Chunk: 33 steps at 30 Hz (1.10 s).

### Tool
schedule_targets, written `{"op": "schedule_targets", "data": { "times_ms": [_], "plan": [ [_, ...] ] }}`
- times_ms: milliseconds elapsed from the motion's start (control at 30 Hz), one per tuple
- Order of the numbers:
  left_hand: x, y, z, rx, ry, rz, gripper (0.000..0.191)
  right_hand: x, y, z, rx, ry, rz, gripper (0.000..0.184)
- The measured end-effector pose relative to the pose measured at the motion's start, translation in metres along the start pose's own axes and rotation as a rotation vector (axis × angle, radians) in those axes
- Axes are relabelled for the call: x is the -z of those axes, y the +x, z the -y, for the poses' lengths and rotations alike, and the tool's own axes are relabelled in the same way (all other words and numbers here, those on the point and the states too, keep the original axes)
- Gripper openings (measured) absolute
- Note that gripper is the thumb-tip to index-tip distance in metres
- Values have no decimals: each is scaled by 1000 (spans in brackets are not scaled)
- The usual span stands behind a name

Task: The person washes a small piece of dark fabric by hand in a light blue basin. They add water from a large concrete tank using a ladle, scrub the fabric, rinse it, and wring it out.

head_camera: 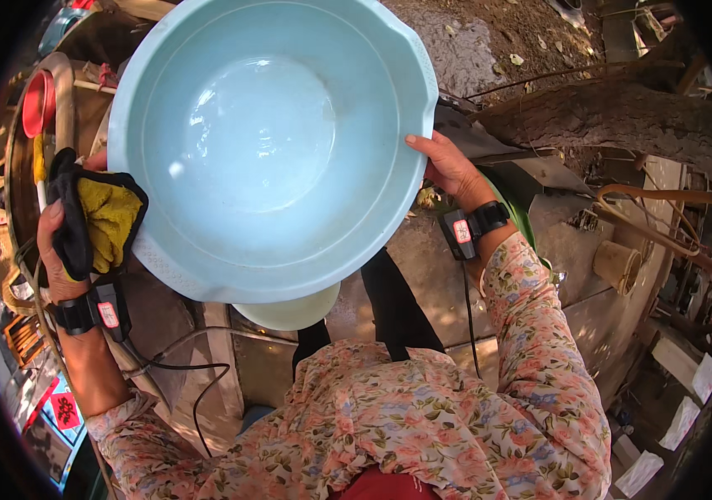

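A large light-blue plastic basin (268,137) is held up in front of me, its shiny inside facing the camera. My right hand (453,165) grips its right rim, thumb over the edge. At the left rim, my left hand (59,250) holds a yellow cloth with black edging (106,219) between thumb and palm, with fingertips showing behind the basin's edge. Part of a pale green round vessel (293,309) shows below the basin. Both wrists carry black strapped devices with cables.
A thick tree trunk (612,119) lies across the upper right. A beige bucket (617,267) stands on the paving at right. A red plastic scoop (39,103) with a yellow-and-white handle is at upper left. A grey hose (231,331) crosses near my legs.
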State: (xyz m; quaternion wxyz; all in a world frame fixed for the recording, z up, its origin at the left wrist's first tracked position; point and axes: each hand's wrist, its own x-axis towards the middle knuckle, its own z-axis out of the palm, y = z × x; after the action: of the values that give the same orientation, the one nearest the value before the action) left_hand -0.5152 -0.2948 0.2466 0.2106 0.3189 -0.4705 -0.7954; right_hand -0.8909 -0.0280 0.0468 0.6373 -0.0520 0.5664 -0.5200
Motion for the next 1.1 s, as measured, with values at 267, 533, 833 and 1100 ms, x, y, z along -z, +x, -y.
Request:
{"op": "schedule_targets", "data": {
  "times_ms": [267,533,833,1100],
  "plan": [
    [127,-141,136,402,94,-329,44,-69,-20,-104,-30,-367,-68,42],
    [185,-222,296,607,101,-482,36,-124,37,-205,-316,-717,-86,48],
    [200,-248,389,728,111,-589,36,-123,69,-280,-313,-884,-129,51],
    [181,-232,419,541,666,-882,48,-113,70,-284,-13,-1366,-265,62]
  ]
}}
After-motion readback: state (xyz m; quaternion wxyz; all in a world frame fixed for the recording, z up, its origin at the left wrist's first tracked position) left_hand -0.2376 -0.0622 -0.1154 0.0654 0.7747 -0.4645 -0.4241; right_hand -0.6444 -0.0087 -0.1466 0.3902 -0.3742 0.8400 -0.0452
